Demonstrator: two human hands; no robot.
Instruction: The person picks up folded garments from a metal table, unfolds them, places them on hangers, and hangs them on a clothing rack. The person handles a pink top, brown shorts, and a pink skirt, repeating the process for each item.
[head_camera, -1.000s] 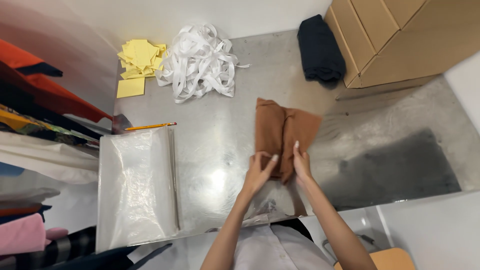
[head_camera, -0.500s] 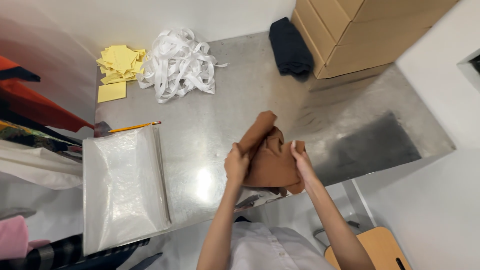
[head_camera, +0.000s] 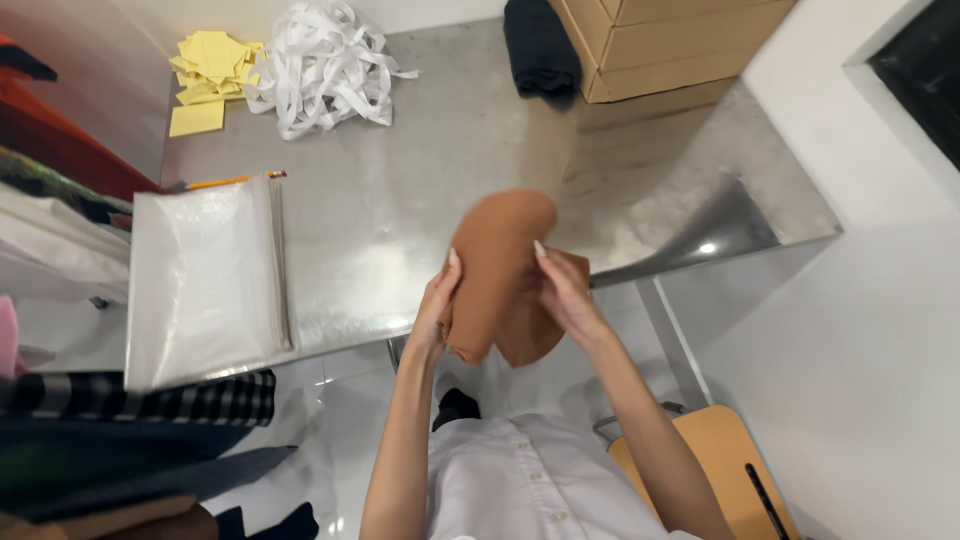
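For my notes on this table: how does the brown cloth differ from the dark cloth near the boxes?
The brown cloth is held up off the steel table between the left hand and the right hand; the dark cloth lies untouched at the far edge beside the cardboard boxes. One is tan-brown, the other almost black. Both look folded.

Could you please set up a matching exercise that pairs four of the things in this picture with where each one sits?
Things:
1. folded brown cloth
2. heap of white fabric strips
3. clear plastic bag
4. dark folded garment

Places:
A. flat on the near left part of the steel table
B. against the cardboard box at the far edge
C. held up between the left hand and the right hand
D. beside the yellow paper pieces

Pairs: 1-C, 2-D, 3-A, 4-B
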